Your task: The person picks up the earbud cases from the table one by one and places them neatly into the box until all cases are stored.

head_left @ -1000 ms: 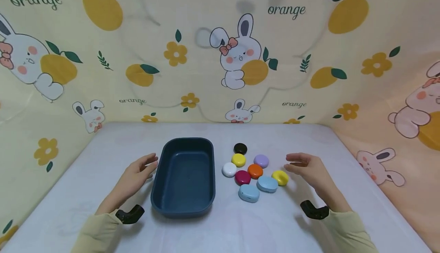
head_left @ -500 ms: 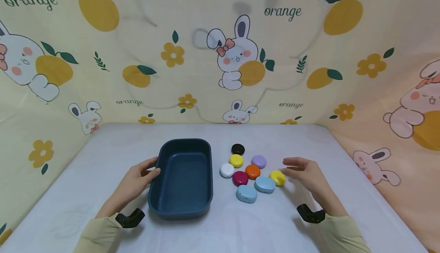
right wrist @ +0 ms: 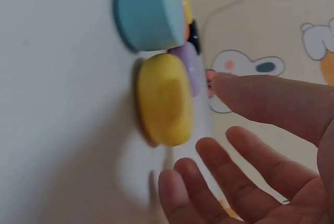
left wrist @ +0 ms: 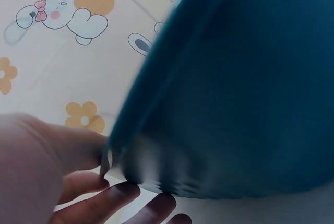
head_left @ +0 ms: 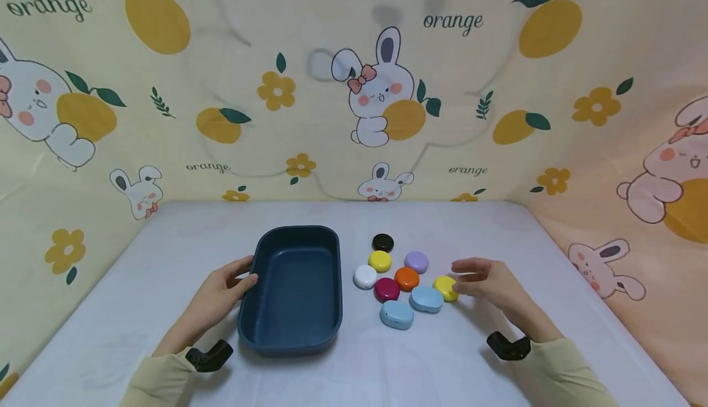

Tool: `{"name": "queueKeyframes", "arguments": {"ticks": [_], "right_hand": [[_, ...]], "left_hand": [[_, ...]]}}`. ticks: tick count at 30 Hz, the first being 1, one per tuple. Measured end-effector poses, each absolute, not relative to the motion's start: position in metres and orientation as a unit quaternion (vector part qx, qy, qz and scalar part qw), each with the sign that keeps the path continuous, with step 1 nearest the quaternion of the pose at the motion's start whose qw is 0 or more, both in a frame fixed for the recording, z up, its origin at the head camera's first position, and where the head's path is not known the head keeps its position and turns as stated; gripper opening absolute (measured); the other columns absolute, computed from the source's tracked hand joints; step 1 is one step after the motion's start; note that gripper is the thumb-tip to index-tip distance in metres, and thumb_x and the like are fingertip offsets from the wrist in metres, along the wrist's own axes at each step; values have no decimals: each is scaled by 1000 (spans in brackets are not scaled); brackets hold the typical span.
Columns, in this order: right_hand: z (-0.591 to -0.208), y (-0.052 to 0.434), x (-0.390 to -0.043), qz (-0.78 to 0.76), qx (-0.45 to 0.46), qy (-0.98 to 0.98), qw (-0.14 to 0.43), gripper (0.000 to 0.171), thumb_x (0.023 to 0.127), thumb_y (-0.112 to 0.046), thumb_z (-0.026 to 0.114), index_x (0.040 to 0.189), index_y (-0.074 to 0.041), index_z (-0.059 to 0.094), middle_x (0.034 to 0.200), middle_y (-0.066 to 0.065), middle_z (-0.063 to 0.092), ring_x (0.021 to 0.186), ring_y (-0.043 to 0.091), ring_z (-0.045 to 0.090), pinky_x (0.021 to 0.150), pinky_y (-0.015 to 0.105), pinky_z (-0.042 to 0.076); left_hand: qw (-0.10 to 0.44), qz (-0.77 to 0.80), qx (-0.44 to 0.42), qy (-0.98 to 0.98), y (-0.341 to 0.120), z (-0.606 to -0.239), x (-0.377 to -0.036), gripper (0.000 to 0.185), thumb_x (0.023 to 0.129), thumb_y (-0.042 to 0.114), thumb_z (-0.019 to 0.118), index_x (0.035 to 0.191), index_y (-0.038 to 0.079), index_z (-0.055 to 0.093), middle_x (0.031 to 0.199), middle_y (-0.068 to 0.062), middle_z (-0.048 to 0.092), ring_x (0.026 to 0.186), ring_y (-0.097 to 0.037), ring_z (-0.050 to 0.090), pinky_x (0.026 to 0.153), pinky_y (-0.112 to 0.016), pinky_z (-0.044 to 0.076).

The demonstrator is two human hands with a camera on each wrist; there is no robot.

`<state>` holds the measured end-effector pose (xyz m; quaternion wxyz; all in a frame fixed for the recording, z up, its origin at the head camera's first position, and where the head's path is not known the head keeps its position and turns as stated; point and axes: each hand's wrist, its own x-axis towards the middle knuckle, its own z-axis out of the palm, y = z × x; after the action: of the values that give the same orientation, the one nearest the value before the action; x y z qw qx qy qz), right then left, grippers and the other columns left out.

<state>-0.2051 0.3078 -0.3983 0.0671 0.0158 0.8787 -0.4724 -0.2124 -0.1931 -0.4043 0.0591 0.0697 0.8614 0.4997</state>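
Observation:
A deep dark blue tub (head_left: 298,296) with rounded corners stands on the table. My left hand (head_left: 221,287) holds its left side, the thumb at the rim; in the left wrist view the fingertips (left wrist: 125,188) lie along the outer wall. Over on the right, my right hand (head_left: 487,281) hovers with loosely bent fingers and nothing in them, right beside a rounded yellow disc (head_left: 445,288). In the right wrist view, a gap shows between this yellow disc (right wrist: 166,101) and the thumb (right wrist: 245,91). Left of the disc lie a light blue oval piece (head_left: 426,299) and another light blue one (head_left: 396,315).
More glossy round pieces cluster right of the tub: orange (head_left: 407,279), dark red (head_left: 386,290), white (head_left: 365,276), purple (head_left: 416,262), yellow (head_left: 380,261) and black (head_left: 383,243). A printed cloth backdrop (head_left: 332,179) rises behind the white table (head_left: 387,370).
My left hand has come up against the tub's side and taken hold of it. My right hand has lowered slightly towards the near yellow disc. The head view has shifted a little.

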Motion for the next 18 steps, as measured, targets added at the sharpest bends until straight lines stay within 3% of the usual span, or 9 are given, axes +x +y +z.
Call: {"name": "queueKeyframes", "arguments": {"ticks": [7, 18], "right_hand": [[-409, 310, -209, -478, -1, 875, 77, 56, 78, -15, 83, 128, -1, 61, 125, 13, 64, 113, 32, 59, 99, 52, 46], [-416, 309, -218, -445, -30, 890, 99, 54, 75, -8, 85, 125, -4, 64, 119, 8, 65, 102, 26, 59, 90, 39, 53]], "left_hand": [[54, 496, 79, 863, -194, -405, -211, 60, 103, 26, 55, 151, 0, 33, 146, -25, 43, 123, -37, 54, 91, -43, 53], [58, 497, 75, 863, -194, -405, -212, 60, 103, 26, 55, 152, 0, 32, 146, -25, 43, 122, -38, 54, 91, -43, 53]]}}
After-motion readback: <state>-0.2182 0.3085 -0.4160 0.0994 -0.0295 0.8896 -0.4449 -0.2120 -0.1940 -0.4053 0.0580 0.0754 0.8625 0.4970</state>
